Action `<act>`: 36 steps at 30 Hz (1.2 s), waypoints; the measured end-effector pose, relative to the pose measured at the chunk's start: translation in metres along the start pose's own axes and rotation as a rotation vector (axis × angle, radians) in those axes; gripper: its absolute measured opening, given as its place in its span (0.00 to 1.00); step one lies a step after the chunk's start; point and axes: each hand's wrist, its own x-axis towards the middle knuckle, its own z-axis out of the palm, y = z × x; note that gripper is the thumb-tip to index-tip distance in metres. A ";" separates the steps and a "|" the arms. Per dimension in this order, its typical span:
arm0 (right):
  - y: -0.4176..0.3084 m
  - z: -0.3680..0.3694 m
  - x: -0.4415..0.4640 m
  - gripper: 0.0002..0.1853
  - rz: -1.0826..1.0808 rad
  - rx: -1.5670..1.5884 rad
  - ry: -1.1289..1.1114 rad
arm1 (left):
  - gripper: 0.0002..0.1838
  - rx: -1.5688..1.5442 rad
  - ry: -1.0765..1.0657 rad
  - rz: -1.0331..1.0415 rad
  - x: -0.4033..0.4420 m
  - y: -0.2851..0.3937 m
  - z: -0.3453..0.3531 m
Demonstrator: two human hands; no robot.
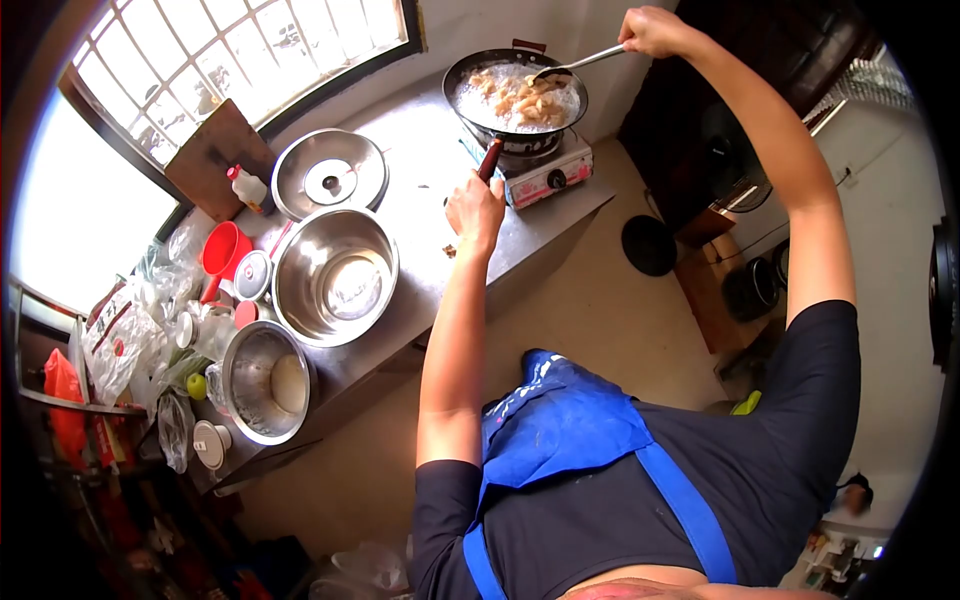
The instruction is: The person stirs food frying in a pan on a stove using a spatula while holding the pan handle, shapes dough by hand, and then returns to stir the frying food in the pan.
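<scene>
My left hand is closed around the brown handle of a dark wok. Bubbling, foamy liquid fills the wok, with light brown pieces of food in it. A portable gas stove with a black knob carries the wok. Up at the right, my right hand grips the end of a long-handled metal ladle. The ladle's head reaches over the wok's far side and touches the food.
On the metal counter stand steel bowls, a lidded pan, a red dipper, a small bottle and plastic bags. A cutting board leans by the window. A round black object is near the floor.
</scene>
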 end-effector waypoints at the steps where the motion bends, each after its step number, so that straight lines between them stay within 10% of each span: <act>1: 0.011 -0.009 0.006 0.15 -0.044 -0.114 -0.101 | 0.22 0.004 -0.002 0.000 0.000 0.000 0.002; 19: -0.010 -0.006 0.048 0.13 -0.359 -0.260 -0.530 | 0.15 0.068 0.038 0.043 0.002 0.001 0.005; 36: -0.085 0.131 -0.068 0.10 -0.086 -0.184 -0.064 | 0.13 0.075 0.031 0.171 0.006 -0.010 0.007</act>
